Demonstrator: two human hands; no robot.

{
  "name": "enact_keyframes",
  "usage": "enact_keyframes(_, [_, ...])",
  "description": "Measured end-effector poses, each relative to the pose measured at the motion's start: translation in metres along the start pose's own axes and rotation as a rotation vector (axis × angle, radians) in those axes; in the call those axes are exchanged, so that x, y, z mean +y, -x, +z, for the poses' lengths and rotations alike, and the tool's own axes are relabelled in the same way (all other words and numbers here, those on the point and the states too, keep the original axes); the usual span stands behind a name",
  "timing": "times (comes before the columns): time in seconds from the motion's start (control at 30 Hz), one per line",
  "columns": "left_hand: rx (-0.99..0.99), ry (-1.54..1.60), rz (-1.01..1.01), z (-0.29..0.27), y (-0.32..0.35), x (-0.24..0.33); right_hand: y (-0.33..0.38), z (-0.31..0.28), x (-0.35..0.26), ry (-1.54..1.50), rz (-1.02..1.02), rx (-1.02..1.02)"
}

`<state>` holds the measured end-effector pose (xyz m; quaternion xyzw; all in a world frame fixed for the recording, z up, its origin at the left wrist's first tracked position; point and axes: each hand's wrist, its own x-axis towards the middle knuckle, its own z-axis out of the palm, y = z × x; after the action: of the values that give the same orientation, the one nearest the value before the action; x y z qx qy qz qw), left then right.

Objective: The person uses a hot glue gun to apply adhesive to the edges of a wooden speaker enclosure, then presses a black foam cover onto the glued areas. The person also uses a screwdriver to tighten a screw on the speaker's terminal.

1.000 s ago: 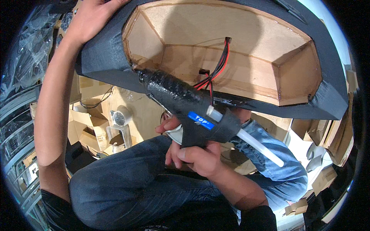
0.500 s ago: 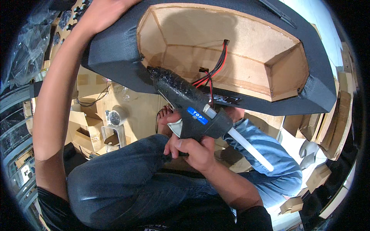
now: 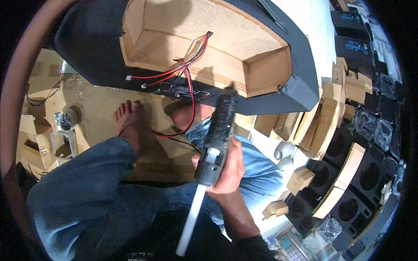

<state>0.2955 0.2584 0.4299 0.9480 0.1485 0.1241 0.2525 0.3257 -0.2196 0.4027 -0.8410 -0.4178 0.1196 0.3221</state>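
My right hand (image 3: pixel 230 176) is wrapped round the handle of a black hot glue gun (image 3: pixel 221 124). A long white glue stick (image 3: pixel 191 222) sticks out of its rear, toward me. The gun's dark nozzle end reaches the lower rim of a black-covered speaker cabinet (image 3: pixel 300 93), whose opening shows bare wood inside. Red and black wires (image 3: pixel 198 54) come out of a hole in the inner wall and hang over the rim, some ending in small white plugs. My left forearm (image 3: pixel 19 100) runs up the left edge; its hand lies outside the picture.
A slim black bar (image 3: pixel 273 16) lies on the cabinet's upper right edge. Beneath it are my bare feet on cardboard, with an opened carton (image 3: pixel 32 145) and a round container (image 3: pixel 68 118) at left. Cardboard pieces (image 3: pixel 320 126) and several black speaker boxes (image 3: pixel 368 176) stand at right.
The view has swung right, so the cabinet sits further left. My right hand has turned the glue gun upright and carried it to the cabinet's lower right rim. My left hand has left the picture.
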Motion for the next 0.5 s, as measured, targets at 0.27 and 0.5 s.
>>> enact_keyframes(0.27, [-0.003, -0.072, -0.008, 0.003, 0.009, 0.035, -0.010, -0.002, 0.004, 0.212, 0.036, 0.186])
enact_keyframes(0.5, [0.029, -0.114, 0.039, 0.005, 0.014, 0.056, -0.012, 0.001, 0.011, 0.287, 0.107, 0.181])
